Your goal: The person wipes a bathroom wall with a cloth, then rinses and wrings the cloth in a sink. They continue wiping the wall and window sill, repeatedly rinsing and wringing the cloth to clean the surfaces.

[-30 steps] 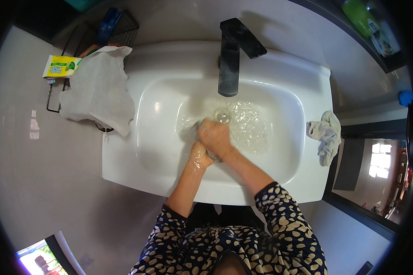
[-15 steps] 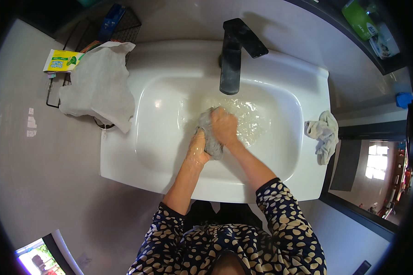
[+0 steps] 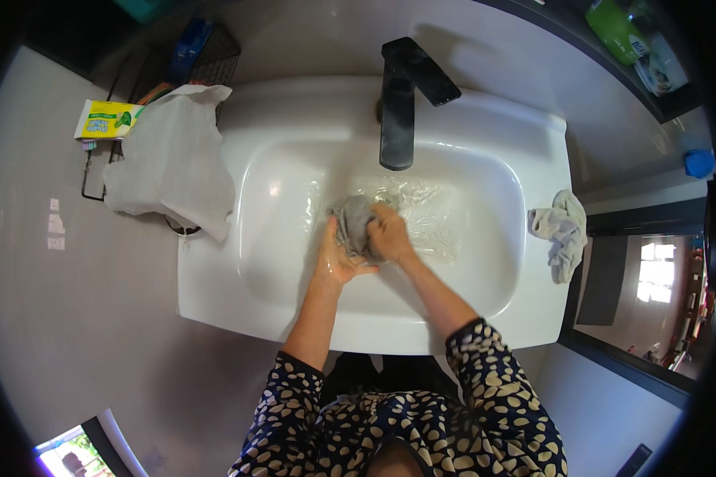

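Note:
A wet grey cloth (image 3: 353, 220) is bunched between my two hands over the basin of the white sink (image 3: 485, 310). My left hand (image 3: 339, 258) cradles it from the near left side, thumb up along one edge and fingers beneath. On the other side my right hand (image 3: 389, 232) is closed on the cloth, its knuckles upward. Rippling water (image 3: 429, 208) covers the bottom of the basin beyond and beside my hands. Above the far side of the basin stands a black faucet (image 3: 398, 119); no stream shows from its spout.
Another crumpled pale cloth (image 3: 563, 233) lies on the sink's right rim. At the left, a light grey cloth (image 3: 171, 155) drapes over a black wire basket (image 3: 215, 63) beside a yellow and green tube (image 3: 107, 121). A dark shelf (image 3: 676, 107) with packages hangs at upper right.
The grey cloth has shifted slightly left and spread wider. My left hand has opened out around it, and my right hand has moved slightly nearer to me.

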A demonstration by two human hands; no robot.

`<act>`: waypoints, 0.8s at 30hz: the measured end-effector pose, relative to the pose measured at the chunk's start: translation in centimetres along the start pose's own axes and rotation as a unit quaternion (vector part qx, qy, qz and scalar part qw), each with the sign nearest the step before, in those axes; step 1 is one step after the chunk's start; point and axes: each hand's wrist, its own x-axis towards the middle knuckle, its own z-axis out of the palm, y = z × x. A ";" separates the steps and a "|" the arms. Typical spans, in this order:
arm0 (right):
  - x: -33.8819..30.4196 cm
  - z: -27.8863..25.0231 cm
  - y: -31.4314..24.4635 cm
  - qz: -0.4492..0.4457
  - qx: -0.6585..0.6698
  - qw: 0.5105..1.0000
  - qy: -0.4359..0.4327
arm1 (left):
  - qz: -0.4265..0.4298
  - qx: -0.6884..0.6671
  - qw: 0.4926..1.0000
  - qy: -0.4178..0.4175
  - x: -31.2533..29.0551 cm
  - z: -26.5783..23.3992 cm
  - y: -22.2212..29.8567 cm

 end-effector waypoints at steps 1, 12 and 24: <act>-1.7 0.4 -4.5 -0.040 0.038 0.998 -0.015 | 0.051 -0.008 0.999 0.001 0.3 -0.8 0.0; -3.1 3.2 -9.9 -0.175 -0.182 0.963 0.091 | 0.035 -0.141 0.976 -0.163 2.8 -2.5 -1.2; -1.6 3.1 -9.8 -0.194 -0.259 0.945 0.042 | 0.041 -0.087 0.880 -0.465 6.0 -6.5 -1.2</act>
